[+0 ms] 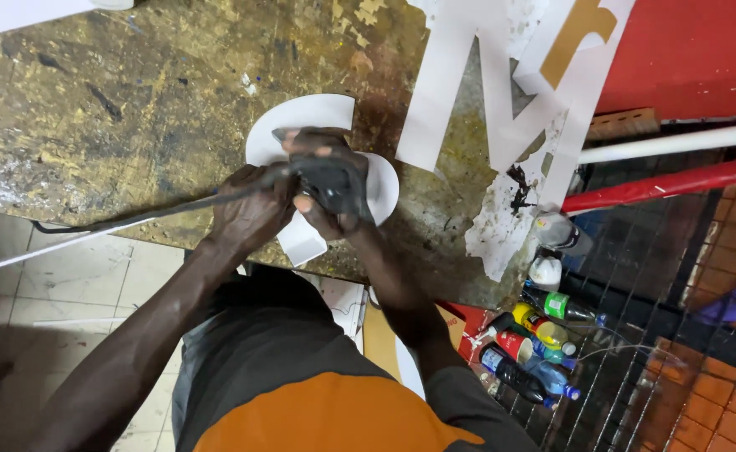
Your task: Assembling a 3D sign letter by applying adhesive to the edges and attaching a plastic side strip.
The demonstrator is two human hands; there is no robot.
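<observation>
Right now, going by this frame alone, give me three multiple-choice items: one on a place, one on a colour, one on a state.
1. Where do the plastic bottles lie?
A. On the workbench
B. Below the bench's right end
C. In the person's lap

2. What colour is the curved cutout under the hands?
A. White
B. Green
C. Black

3. How is the dark corded tool held?
A. Lying loose
B. Left hand only
C. Both hands

Key: 1 B, they lie by the mesh below the workbench. 2 A, it shows plain white. 3 C, the left hand and right hand both grip it.
</observation>
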